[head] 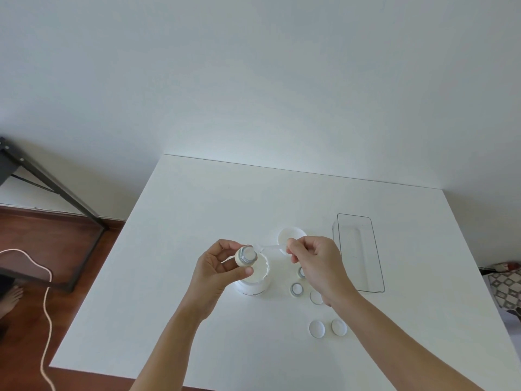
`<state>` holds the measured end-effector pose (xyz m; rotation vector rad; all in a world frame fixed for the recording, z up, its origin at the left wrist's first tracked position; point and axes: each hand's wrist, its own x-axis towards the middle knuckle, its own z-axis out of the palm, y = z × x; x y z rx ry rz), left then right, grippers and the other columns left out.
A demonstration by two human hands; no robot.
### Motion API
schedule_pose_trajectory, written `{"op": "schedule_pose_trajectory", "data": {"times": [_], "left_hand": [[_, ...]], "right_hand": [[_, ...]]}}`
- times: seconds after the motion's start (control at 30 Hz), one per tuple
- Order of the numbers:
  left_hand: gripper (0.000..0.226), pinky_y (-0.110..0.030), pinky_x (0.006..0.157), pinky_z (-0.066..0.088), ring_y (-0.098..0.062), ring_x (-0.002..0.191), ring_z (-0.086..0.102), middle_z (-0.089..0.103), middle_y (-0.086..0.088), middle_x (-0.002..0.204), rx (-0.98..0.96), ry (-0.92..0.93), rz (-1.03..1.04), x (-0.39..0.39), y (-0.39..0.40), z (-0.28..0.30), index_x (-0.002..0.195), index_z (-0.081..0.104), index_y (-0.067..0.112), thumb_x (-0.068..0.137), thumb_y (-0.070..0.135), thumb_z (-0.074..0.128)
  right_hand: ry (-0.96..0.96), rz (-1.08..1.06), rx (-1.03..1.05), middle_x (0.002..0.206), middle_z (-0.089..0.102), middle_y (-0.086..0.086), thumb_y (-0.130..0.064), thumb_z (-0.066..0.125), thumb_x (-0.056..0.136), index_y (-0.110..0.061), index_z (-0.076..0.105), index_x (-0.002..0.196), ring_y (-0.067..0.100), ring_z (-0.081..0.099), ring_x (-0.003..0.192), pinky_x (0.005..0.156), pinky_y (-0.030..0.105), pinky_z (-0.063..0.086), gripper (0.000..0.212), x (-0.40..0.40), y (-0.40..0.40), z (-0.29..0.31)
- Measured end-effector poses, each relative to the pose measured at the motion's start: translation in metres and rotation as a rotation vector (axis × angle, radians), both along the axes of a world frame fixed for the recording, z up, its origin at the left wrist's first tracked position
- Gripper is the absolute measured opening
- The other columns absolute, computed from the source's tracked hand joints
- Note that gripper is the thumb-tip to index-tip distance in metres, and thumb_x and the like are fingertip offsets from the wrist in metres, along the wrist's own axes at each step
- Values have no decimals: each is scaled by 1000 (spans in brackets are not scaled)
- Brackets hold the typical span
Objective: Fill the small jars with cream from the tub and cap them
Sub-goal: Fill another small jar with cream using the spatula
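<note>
Filling step under way, centre frame: left hand [225,266] grips a small jar [246,256] tilted over the cream tub [255,280]; right hand [315,261] pinches a clear spatula [270,247]. Next: deliver cream into the jar mouth.

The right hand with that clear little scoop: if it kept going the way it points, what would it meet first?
Probably the small jar held in the left hand, though depth is unclear.

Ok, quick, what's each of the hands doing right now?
Left hand: closed on a small uncapped white jar, above the open white cream tub.
Right hand: pinching a thin clear plastic spatula pointed at the jar.
</note>
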<state>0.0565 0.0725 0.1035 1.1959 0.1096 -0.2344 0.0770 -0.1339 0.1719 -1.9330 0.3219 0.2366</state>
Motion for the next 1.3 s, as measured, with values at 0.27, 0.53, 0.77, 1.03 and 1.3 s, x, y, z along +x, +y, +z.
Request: {"op": "schedule_pose_trajectory", "data": {"times": [0.27,0.53,0.77,1.03,1.3], "left_hand": [[36,-28,89,56,-26,102,73,76,-7,110,-22,9,-52,-2,0,4,104,75,19,70,20,85],[26,-27,84,56,-16,83,69,74,-7,94,-45,47,-85,-4,-1,4,109,76,13,93,21,56],[36,-29,82,56,-14,73,63,71,-8,87,-100,90,-140,-2,-3,5,97,78,9,96,34,51],[43,-24,66,50,-15,64,54,62,-8,75,-134,178,-139,1,-3,8,96,75,2,96,37,51],[43,-24,65,49,-14,59,49,59,-6,69,-115,202,-139,1,-2,9,93,77,6,95,39,50]], "right_hand": [[-76,59,-48,56,58,-7,-24,58,91,-8,67,68,1,39,37,40,9,29,29,4,-2,5],[-105,101,-53,56,59,-9,-26,58,92,-13,67,69,0,42,42,45,10,33,29,5,-3,6],[-89,126,-28,55,58,-10,-29,59,92,-15,69,70,1,40,42,46,11,32,28,5,-3,8],[-120,196,-46,57,61,-9,-26,59,93,-13,68,72,-2,45,42,46,7,32,26,6,-4,13],[-119,335,-59,58,58,-8,-26,60,93,-15,68,73,3,37,44,46,11,31,24,8,-8,16]]}}
